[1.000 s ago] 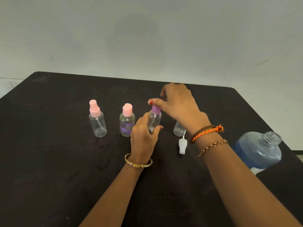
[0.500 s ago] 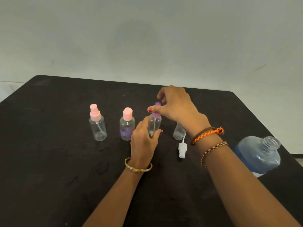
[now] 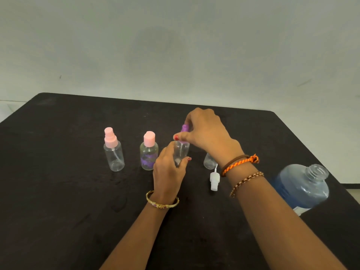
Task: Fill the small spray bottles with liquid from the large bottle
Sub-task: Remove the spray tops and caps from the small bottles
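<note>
A small clear spray bottle [image 3: 181, 151] stands upright mid-table. My left hand [image 3: 168, 172] wraps its body from the near side. My right hand [image 3: 206, 131] pinches its purple spray cap [image 3: 184, 128] at the top. Left of it stand a clear bottle with a pink spray head [image 3: 114, 151] and a clear bottle with a pink cap and purple print [image 3: 149, 152]. An uncapped small bottle [image 3: 209, 162] shows partly behind my right wrist. A white spray head [image 3: 214, 179] lies on the table beside it. The large bottle of blue liquid [image 3: 302, 187], uncapped, stands at the right.
The dark table [image 3: 58, 201] ends at a far edge near a pale wall, and its right edge runs just past the large bottle. A bit of white label or paper [image 3: 298, 210] shows under that bottle.
My right hand's fingers have shifted on the purple cap, whose top now shows above my thumb. My left hand keeps its hold on the bottle. The view has tilted slightly.
</note>
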